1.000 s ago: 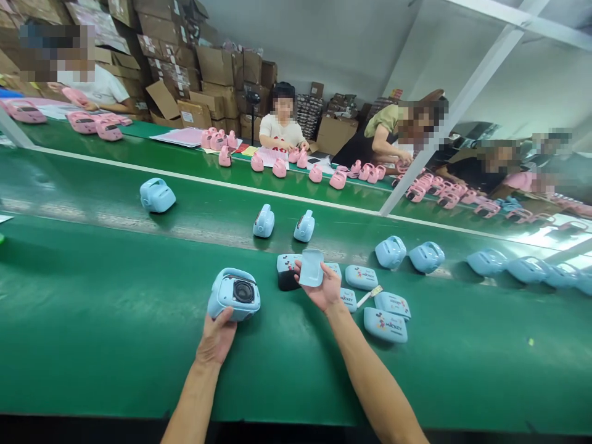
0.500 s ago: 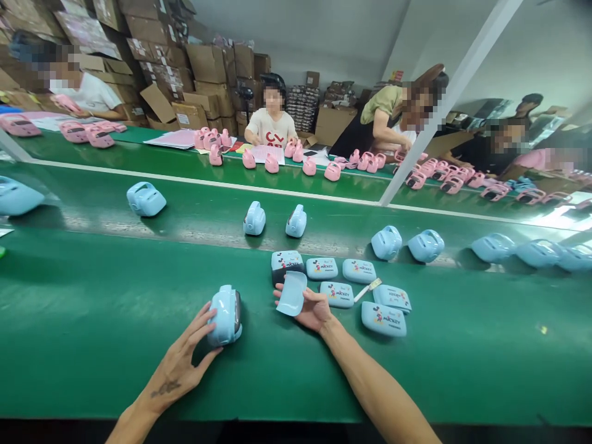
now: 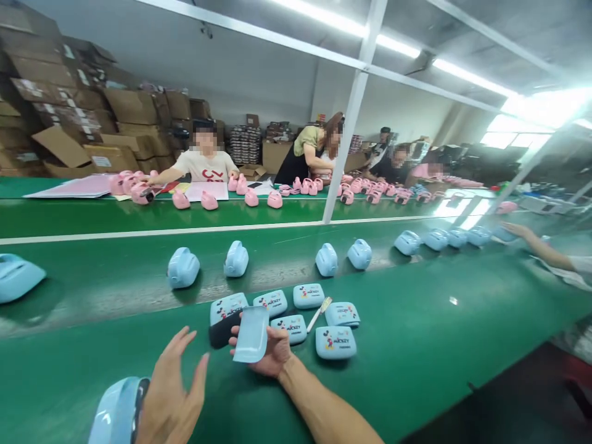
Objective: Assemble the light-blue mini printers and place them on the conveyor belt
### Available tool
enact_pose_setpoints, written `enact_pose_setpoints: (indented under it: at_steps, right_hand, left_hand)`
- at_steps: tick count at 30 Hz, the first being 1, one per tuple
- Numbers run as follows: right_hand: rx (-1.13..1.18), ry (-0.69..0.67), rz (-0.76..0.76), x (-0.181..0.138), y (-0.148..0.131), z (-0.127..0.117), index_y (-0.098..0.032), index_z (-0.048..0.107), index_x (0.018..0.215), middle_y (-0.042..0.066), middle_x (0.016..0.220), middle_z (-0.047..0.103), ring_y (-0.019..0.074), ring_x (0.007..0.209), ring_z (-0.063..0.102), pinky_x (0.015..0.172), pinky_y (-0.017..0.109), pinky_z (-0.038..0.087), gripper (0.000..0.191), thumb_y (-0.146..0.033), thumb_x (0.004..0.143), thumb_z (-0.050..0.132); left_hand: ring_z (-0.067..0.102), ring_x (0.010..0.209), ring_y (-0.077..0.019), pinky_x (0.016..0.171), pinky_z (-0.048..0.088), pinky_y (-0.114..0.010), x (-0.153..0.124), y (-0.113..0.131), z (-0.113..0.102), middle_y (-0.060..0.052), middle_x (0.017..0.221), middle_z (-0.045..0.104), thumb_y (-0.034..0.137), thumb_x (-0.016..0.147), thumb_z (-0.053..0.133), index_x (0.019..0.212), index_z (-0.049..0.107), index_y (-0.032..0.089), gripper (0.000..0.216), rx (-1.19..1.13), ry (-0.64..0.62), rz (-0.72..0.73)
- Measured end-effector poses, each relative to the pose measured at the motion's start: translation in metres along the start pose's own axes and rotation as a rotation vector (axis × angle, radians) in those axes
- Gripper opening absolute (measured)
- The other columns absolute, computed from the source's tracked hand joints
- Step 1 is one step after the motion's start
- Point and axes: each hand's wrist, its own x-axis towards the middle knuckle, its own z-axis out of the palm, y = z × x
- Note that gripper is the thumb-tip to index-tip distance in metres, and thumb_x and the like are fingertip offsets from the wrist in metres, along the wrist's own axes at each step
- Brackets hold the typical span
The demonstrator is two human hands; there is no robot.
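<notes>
My right hand (image 3: pixel 276 355) grips a thin, curved light-blue plastic cover (image 3: pixel 251 335), fingers behind it and thumb at its right edge. My left hand (image 3: pixel 173 385) is open, fingers spread in the air. Beside its wrist, at the lower left, stands a glossy blue handled plastic housing (image 3: pixel 108 414) with a dark front, partly cut off by the frame. Just beyond my right hand lie several light-blue covers printed with Mickey (image 3: pixel 336 343). A dark piece (image 3: pixel 221 333) shows by the leftmost one. A white-handled brush (image 3: pixel 319 314) lies among them.
A row of blue housings (image 3: pixel 184 269) stands on the green belt ahead. Pink housings (image 3: pixel 251 197) line the far side, where several people work. A white post (image 3: pixel 349 117) rises between. At the right, another person's arm (image 3: pixel 539 242) reaches toward the blue row.
My view has swung right and up. My left hand has come off the blue housing and opened. The right hand still holds the cover. A person opposite now reaches toward pink housings.
</notes>
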Motion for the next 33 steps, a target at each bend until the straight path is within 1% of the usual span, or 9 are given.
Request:
enact_pose_setpoints:
  at_steps: [2,5,8,12,15,18,23,28,33]
  right_hand:
    - [-0.022,-0.009,-0.016,0.001,-0.003,0.002,-0.017,0.066,0.119,0.013,0.116,0.077,0.0329,0.112,0.069,0.112,0.058,0.039,0.069,-0.048,0.058,0.075]
    - [-0.043,-0.022,-0.009,0.001,-0.006,0.006,-0.016,0.066,0.117,0.015,0.113,0.077,0.0355,0.117,0.066,0.111,0.06,0.038,0.071,-0.051,0.056,0.074]
    - [-0.027,0.01,-0.018,0.003,-0.005,0.006,-0.016,0.066,0.116,0.014,0.109,0.077,0.0339,0.115,0.067,0.111,0.059,0.038,0.065,-0.048,0.058,0.072]
    - [0.052,0.083,-0.069,0.007,0.001,0.001,-0.016,0.068,0.112,0.011,0.109,0.077,0.0291,0.108,0.07,0.112,0.052,0.041,0.056,-0.044,0.064,0.071]
    - [0.074,0.142,-0.066,0.01,0.008,-0.003,-0.013,0.07,0.111,0.013,0.115,0.076,0.0284,0.112,0.068,0.11,0.049,0.044,0.05,-0.044,0.071,0.072]
    - [0.057,0.149,-0.02,0.009,0.013,-0.002,-0.014,0.069,0.111,0.014,0.115,0.076,0.0303,0.115,0.067,0.106,0.053,0.047,0.043,-0.045,0.081,0.067]
    - [0.057,0.154,0.006,0.002,0.014,0.006,-0.019,0.071,0.107,0.009,0.11,0.078,0.0285,0.118,0.066,0.107,0.053,0.048,0.033,-0.043,0.09,0.056]
    - [0.028,0.138,0.026,-0.007,0.01,0.011,-0.021,0.07,0.114,0.01,0.117,0.076,0.0291,0.125,0.062,0.109,0.055,0.046,0.04,-0.048,0.092,0.05]
    - [-0.004,0.138,0.064,-0.009,0.01,0.01,-0.02,0.069,0.116,0.012,0.12,0.074,0.0313,0.125,0.062,0.108,0.058,0.045,0.045,-0.052,0.092,0.049]
  left_hand:
    - [0.058,0.128,-0.0401,0.104,0.049,-0.059,0.016,0.02,0.035,-0.02,0.132,0.064,0.053,0.083,0.05,0.129,0.056,0.018,0.058,0.029,-0.021,-0.126]
    - [0.07,0.098,-0.039,0.083,0.056,-0.054,0.03,0.018,0.058,-0.016,0.102,0.074,0.054,0.077,0.056,0.121,0.059,0.017,0.058,0.031,-0.195,-0.349]
    - [0.069,0.069,-0.0304,0.063,0.054,-0.042,0.035,0.006,0.052,-0.005,0.074,0.071,0.046,0.071,0.063,0.104,0.062,0.024,0.04,-0.093,-0.235,-0.522]
    - [0.065,0.059,-0.0194,0.061,0.053,-0.033,0.034,0.03,0.026,0.004,0.072,0.066,0.039,0.056,0.077,0.1,0.056,0.027,0.05,-0.615,0.028,-0.673]
    - [0.062,0.059,-0.0135,0.063,0.054,-0.029,0.031,0.066,0.012,0.007,0.08,0.067,0.036,0.053,0.084,0.113,0.053,0.031,0.068,-0.922,0.204,-0.631]
    - [0.058,0.055,-0.0133,0.057,0.052,-0.027,0.025,0.09,0.013,0.008,0.073,0.064,0.038,0.059,0.082,0.121,0.054,0.032,0.068,-0.927,0.095,-0.625]
    - [0.064,0.071,-0.0214,0.066,0.052,-0.035,0.007,0.086,0.031,-0.004,0.079,0.071,0.042,0.077,0.064,0.086,0.073,0.023,0.023,-0.392,-0.142,-0.367]
    - [0.064,0.097,-0.0286,0.086,0.052,-0.041,-0.011,0.084,0.036,-0.01,0.095,0.075,0.039,0.086,0.061,0.1,0.08,0.024,0.028,-0.006,-0.223,-0.074]
    - [0.06,0.075,-0.0259,0.072,0.048,-0.039,-0.019,0.091,0.022,-0.006,0.072,0.07,0.044,0.095,0.055,0.114,0.079,0.027,0.035,0.178,-0.363,0.104]
